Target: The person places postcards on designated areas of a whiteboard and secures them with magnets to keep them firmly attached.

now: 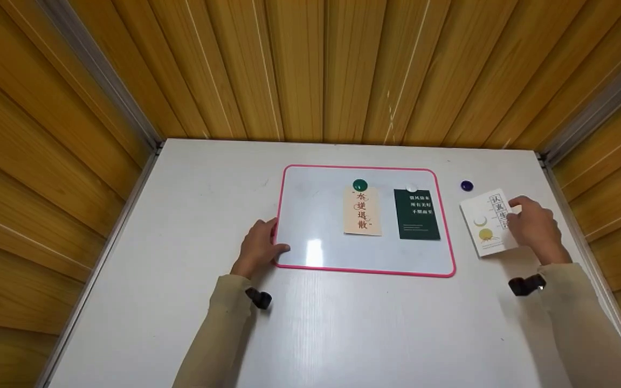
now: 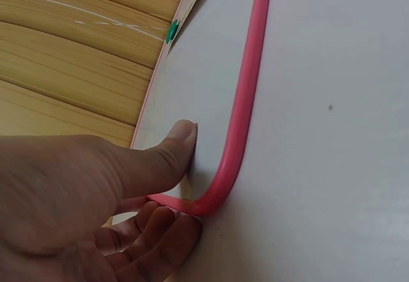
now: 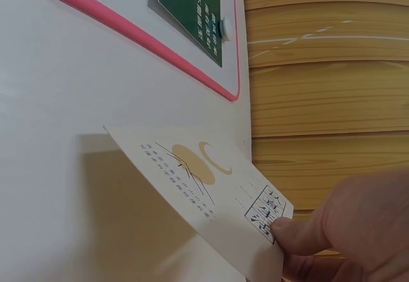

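Observation:
My left hand (image 1: 258,245) grips the lower left edge of a whiteboard (image 1: 310,215) with a pink rim, thumb on its face and fingers curled at the rim. At the right, my right hand (image 1: 538,229) pinches a white card (image 3: 198,186) with a moon, a gold disc and black characters; the card is tilted up off the table and casts a shadow. On the board lie a cream card (image 1: 363,213) under a green magnet (image 1: 360,185) and a dark green card (image 1: 417,215) under a white magnet (image 1: 412,187).
A dark blue magnet (image 1: 467,186) lies on the white table (image 1: 208,205), between the board and the right edge, just above the white card. Wood-look panel walls (image 1: 321,70) enclose the table at the back and both sides.

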A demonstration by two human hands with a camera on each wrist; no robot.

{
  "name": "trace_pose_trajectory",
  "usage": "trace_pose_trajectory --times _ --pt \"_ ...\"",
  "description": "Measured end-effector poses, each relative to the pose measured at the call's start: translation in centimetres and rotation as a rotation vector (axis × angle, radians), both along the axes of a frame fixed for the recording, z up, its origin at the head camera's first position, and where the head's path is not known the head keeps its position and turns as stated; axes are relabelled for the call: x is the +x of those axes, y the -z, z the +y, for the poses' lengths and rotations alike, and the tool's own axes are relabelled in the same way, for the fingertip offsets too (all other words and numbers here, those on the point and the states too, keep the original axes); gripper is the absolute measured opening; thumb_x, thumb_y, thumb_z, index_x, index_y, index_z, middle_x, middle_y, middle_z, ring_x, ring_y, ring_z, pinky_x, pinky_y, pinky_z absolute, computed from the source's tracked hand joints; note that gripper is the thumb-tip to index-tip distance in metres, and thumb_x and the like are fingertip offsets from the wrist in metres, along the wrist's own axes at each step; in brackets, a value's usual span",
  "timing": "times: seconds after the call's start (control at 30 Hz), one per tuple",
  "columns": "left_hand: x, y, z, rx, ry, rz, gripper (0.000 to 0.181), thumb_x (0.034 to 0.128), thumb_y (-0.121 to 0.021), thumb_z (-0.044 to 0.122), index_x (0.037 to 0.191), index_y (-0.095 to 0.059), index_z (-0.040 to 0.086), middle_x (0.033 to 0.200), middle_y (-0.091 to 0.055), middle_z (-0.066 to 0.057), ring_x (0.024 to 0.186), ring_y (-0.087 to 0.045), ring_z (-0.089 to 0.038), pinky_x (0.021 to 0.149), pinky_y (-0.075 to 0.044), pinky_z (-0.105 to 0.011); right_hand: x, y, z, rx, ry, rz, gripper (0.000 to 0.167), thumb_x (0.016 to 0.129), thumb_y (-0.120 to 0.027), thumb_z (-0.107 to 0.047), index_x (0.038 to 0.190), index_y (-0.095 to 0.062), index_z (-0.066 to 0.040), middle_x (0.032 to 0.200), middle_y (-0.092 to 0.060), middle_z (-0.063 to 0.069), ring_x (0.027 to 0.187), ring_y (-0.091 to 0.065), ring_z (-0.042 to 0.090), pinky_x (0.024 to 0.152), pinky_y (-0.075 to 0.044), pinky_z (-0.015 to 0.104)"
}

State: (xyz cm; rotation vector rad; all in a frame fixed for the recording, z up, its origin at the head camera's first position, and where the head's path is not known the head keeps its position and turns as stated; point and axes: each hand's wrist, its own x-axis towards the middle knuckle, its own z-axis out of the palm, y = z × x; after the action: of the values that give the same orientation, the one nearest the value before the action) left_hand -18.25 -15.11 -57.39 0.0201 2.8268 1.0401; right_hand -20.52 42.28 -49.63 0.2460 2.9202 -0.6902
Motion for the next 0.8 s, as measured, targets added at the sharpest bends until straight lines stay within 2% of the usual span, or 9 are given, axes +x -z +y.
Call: trace_pose_trajectory --times 0.53,0.8 --pt "0.0 -0.1 -0.1 0.0 0.0 -0.004 0.08 0.0823 -0.088 0.02 0.15 -0.05 0.001 0.103 -0.056 -0.011 0.091 -0.05 -0.024 0.086 -0.048 -0.042 -0.4 -0.6 -0.6 -0.017 0.004 0.002 0.046 0.105 -0.048 -0.013 0.145 -0.041 0.009 0.118 -0.056 0.039 0.085 -0.059 0.043 0.063 -0.045 0.044" --pt "0.0 -0.1 -0.2 -0.007 0.024 0.014 0.078 0.0821 -0.088 0.021 0.148 -0.052 0.0 0.101 -0.057 -0.011 0.089 -0.05 -0.023 0.084 -0.047 -0.042 -0.7 -1.1 -0.9 -0.003 0.001 0.042 0.043 0.105 -0.05 -0.013 0.143 -0.045 0.007 0.116 -0.06 0.037 0.087 -0.062 0.044 0.061 -0.046 0.045"
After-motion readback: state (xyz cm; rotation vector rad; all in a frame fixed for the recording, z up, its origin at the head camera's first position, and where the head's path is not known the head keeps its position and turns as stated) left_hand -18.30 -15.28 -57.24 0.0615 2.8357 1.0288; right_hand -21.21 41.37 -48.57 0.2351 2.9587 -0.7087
